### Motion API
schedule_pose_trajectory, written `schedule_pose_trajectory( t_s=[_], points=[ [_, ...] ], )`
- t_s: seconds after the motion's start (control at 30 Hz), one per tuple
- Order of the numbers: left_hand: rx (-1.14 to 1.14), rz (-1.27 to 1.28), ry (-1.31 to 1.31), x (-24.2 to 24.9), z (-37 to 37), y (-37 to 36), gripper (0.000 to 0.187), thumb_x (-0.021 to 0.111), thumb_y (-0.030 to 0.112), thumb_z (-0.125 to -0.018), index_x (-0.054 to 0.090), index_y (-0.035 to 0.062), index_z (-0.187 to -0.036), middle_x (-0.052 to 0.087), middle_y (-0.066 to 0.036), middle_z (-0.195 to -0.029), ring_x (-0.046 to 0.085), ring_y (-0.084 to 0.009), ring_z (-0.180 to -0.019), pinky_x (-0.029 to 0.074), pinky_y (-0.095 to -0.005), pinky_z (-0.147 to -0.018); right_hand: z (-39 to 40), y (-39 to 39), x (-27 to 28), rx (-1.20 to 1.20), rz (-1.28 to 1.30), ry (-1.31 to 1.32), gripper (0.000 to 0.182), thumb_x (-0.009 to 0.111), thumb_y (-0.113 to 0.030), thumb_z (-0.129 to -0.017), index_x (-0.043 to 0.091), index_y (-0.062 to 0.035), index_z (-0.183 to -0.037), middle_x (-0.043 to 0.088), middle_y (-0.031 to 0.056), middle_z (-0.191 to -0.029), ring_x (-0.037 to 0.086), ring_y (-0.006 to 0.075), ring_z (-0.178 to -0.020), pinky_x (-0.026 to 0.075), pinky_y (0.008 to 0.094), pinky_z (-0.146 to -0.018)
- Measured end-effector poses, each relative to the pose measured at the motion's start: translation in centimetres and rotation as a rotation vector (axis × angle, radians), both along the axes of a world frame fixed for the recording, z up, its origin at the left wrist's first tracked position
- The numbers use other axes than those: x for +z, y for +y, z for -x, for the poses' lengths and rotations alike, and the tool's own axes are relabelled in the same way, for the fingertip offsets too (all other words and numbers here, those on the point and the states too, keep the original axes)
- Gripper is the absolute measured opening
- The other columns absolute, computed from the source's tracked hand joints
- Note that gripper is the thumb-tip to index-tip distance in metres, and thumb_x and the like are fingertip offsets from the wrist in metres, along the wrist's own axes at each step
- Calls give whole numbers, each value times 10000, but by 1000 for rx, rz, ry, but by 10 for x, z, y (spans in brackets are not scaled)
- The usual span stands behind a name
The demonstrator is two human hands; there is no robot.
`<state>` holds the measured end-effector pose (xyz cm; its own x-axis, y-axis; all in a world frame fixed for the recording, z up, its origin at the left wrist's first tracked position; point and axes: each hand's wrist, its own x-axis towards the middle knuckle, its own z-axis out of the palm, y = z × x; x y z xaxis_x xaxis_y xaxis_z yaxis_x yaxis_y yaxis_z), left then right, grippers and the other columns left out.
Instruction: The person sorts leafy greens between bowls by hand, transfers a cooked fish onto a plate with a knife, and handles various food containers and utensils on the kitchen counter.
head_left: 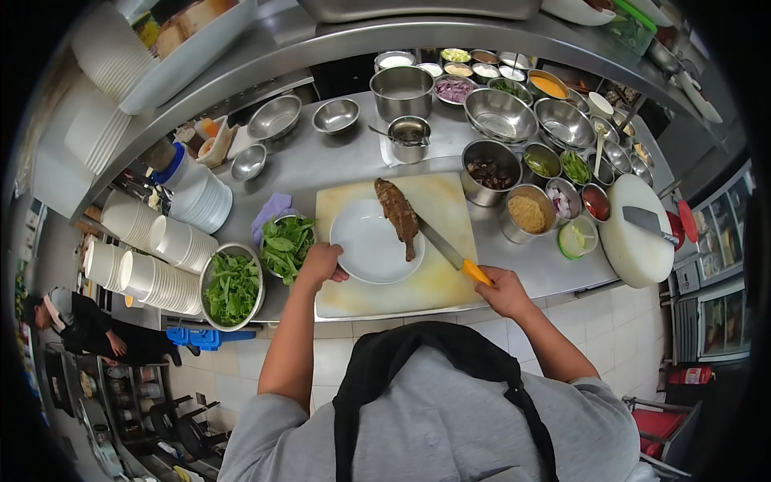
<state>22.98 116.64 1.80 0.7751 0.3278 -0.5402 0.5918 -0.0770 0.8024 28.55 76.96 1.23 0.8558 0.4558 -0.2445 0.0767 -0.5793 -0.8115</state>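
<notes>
A white round plate (361,245) lies on a stained cutting board (450,197). My left hand (323,265) grips the plate's left rim. In my right hand (506,292) is the yellow handle of a knife (442,246), its blade reaching up and left to the browned whole fish (395,210). The fish lies over the right part of the plate, its upper end past the rim. Whether the blade goes under the fish is hidden.
Bowls of leafy greens (231,291) stand left of the board, near stacked white containers (161,277). Several steel bowls (499,114) and pots (401,93) of ingredients fill the back and right. A steel shelf (321,50) runs overhead. Another person (88,321) is at far left.
</notes>
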Motion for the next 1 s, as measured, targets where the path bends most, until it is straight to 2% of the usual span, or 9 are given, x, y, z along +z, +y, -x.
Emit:
schedule_pose_trajectory(
  t_s=[0.17,0.33,0.4,0.47,0.7,0.77,0.83,0.93,1.0],
  points=[
    [107,60,-78,-31,17,-5,335,480,156,-883,566,-150,-989,664,-228,-767,669,-262,-547,543,-318,-452,-2,-3,24,109,109,-130,382,622,-206,-847,635,-71,-1204,681,203,-983,650,377,-914,518,388,-822],
    [172,121,-116,-48,29,-9,345,480,162,-901,558,-152,-1022,664,-225,-777,679,-267,-571,551,-314,-467,-5,-3,23,67,26,-158,389,621,-213,-845,631,-61,-1203,679,202,-1018,648,373,-928,518,393,-832],
    [169,71,-112,-45,33,-14,347,483,166,-905,576,-162,-971,664,-226,-758,680,-267,-561,552,-314,-463,-8,-2,15,27,5,-138,400,619,-208,-840,625,-59,-1210,676,200,-1041,643,370,-948,518,398,-838],
    [136,33,-97,-48,35,-16,349,488,169,-906,583,-165,-940,663,-226,-743,677,-264,-547,551,-312,-457,-11,2,2,28,207,-485,449,617,-181,-824,587,-62,-1257,655,178,-1073,630,359,-964,519,415,-828],
    [83,-208,51,-15,48,-23,402,576,264,-887,646,-95,-721,653,-174,-608,630,-221,-452,531,-344,-469,-23,48,-45,29,314,-483,526,646,-231,-808,528,-58,-1291,597,184,-1093,572,376,-1038,486,453,-883],
    [22,-419,-2,0,61,-15,389,599,300,-871,667,-57,-733,660,-200,-645,652,-283,-522,542,-399,-586,-31,50,-43,99,389,-575,538,656,-236,-809,523,-39,-1292,589,202,-1131,557,390,-1067,468,463,-915],
    [94,-565,-126,-15,78,-8,376,618,349,-852,712,-13,-815,679,-227,-796,659,-395,-795,517,-462,-730,-44,71,-11,192,400,-673,590,680,-274,-811,504,20,-1292,553,254,-1243,523,431,-1129,413,493,-996],
    [25,-523,-57,13,107,-10,322,654,323,-827,718,43,-971,696,-202,-882,670,-359,-837,522,-426,-761,-116,100,-4,127,379,-961,657,728,-277,-790,489,40,-1315,519,262,-1298,477,423,-1210,368,466,-1051],
    [62,-539,-55,14,136,-16,327,656,342,-824,710,39,-934,694,-192,-889,665,-369,-850,521,-435,-758,-196,123,-6,179,383,-1011,558,666,-269,-882,481,15,-1324,518,230,-1320,479,391,-1234,369,434,-1068]
  ],
)
